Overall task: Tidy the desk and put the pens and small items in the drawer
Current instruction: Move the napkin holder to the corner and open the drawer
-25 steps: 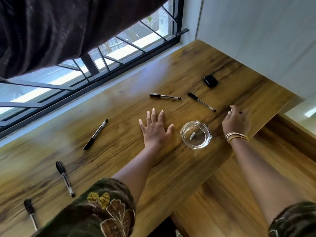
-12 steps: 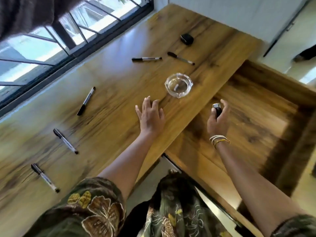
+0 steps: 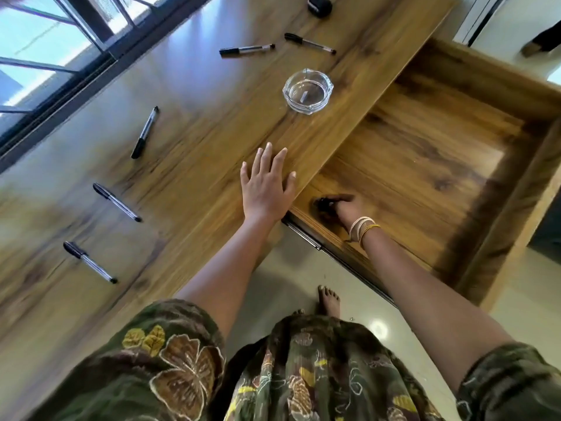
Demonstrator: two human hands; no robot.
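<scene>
Now small dark item (image 3: 322,204), blurred, probably lighter, pinched by right hand (image 3: 346,209) at near-left corner of open wooden drawer (image 3: 431,165). Best set flat, then released gently. Left hand (image 3: 265,186) laid flat, fingers spread, on brown wooden desk (image 3: 197,123). Five black-capped pens left scattered.

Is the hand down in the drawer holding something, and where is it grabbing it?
Yes. The right hand holds a small dark object against the wooden drawer's floor, fingers curled round it. It is too blurred to tell which part. The left hand rests flat, holding nothing.
</scene>
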